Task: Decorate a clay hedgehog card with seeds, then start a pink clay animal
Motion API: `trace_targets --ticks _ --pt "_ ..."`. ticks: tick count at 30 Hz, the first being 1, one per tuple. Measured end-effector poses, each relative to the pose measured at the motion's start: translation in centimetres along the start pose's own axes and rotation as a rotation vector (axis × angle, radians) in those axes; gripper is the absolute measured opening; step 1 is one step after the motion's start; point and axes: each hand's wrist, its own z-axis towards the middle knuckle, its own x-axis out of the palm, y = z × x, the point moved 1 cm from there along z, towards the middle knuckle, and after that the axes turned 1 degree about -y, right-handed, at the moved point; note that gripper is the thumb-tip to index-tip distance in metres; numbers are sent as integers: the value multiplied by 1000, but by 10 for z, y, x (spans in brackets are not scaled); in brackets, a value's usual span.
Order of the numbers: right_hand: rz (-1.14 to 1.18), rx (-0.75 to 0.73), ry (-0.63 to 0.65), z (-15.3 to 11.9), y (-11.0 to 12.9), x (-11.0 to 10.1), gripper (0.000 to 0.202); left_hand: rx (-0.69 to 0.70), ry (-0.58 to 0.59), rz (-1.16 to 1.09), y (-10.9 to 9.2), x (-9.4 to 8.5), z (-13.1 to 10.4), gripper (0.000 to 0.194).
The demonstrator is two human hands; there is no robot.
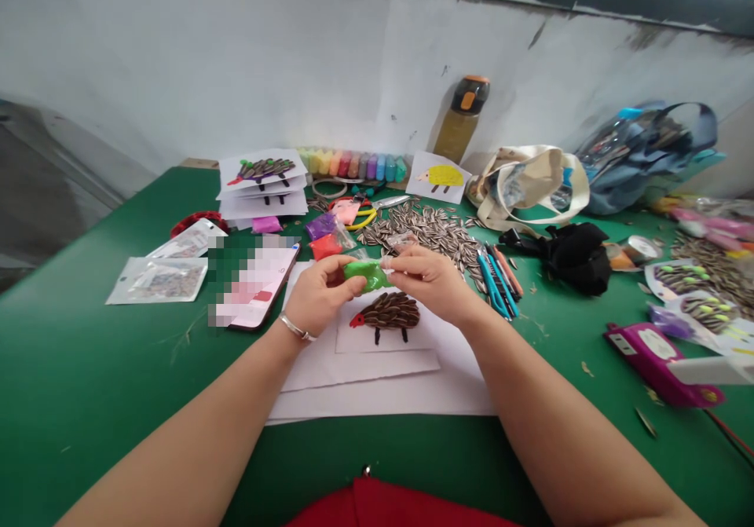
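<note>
Between my two hands is a small clear bag of bright green modelling clay (366,275). My left hand (323,287) pinches its left side with thumb and fingers. On the right, the fingertips of my right hand (427,277) grip the bag's clear plastic end. Just below lies a hedgehog picture (392,316) with a red clay head, a body of sunflower seeds and black legs. It rests on white paper sheets (377,401). Behind my hands spreads a pile of striped sunflower seeds (433,232).
Left of the papers lie a phone (265,291) and seed packets (168,279). Red clay (323,247) and purple clay (320,225) sit behind my left hand. Blue pens (498,287) lie to the right. At the wall stand a bottle (463,118) and finished pictures (262,177); a magenta device (660,362) is far right.
</note>
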Motion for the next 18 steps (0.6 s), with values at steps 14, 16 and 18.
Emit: trace_targets --ticks 14,16,18 --pt "-88 -59 17 2 13 -2 10 -60 12 -70 -2 3 -2 37" --pt "-71 -59 18 2 12 -2 10 -62 -8 -70 -3 2 -3 37" --pt "-68 -55 26 2 13 -1 10 -60 -18 -65 -4 2 -3 36"
